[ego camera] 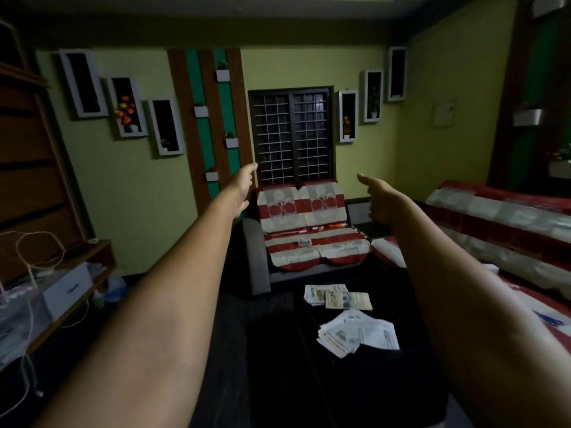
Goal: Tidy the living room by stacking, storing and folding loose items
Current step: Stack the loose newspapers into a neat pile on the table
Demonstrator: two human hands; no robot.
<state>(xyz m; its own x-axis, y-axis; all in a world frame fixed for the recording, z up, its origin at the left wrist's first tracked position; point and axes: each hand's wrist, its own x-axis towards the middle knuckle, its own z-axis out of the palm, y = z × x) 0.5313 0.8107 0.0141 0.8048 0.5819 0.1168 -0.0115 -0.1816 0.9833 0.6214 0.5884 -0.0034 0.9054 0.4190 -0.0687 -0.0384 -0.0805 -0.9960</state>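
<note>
One head-worn wide-angle view looks forward and slightly down across the room toward the far sofa (312, 230) and window (292, 135), tabletop (278, 350) near below.

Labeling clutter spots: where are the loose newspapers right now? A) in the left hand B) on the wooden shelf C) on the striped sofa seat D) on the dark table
D: the newspapers lie in loose piles on the dark table; both hands hold nothing.
</note>
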